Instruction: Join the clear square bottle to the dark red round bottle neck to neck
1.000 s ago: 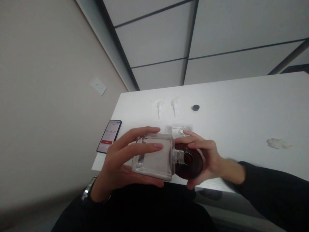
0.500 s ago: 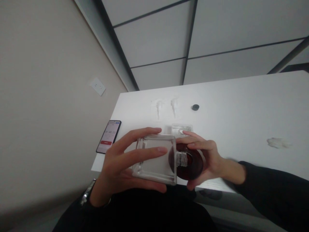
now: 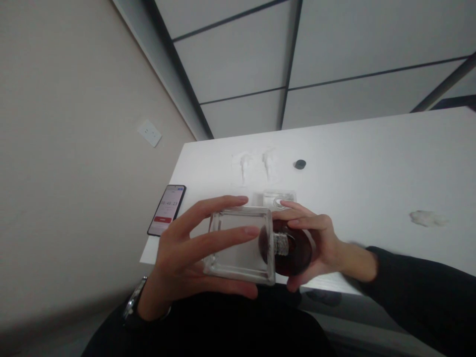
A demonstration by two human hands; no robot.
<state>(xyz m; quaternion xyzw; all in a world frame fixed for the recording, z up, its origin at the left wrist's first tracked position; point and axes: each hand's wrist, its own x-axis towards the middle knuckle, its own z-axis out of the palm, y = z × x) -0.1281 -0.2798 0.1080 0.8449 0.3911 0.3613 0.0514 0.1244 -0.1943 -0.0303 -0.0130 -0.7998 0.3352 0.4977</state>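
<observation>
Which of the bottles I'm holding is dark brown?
The round bottle in your right hand; the square-sided bottle in your left hand is clear.

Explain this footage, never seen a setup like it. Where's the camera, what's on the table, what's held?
No machine: these are a person's bare hands, seen by one head-worn camera looking forward and down. The left hand holds a square clear bottle on its side, its threaded neck over the top of a round dark-red bottle in the right hand. Whether they touch is unclear. On the white table lie a phone, two white pump tops, a small dark cap, another clear item and something whitish.
</observation>
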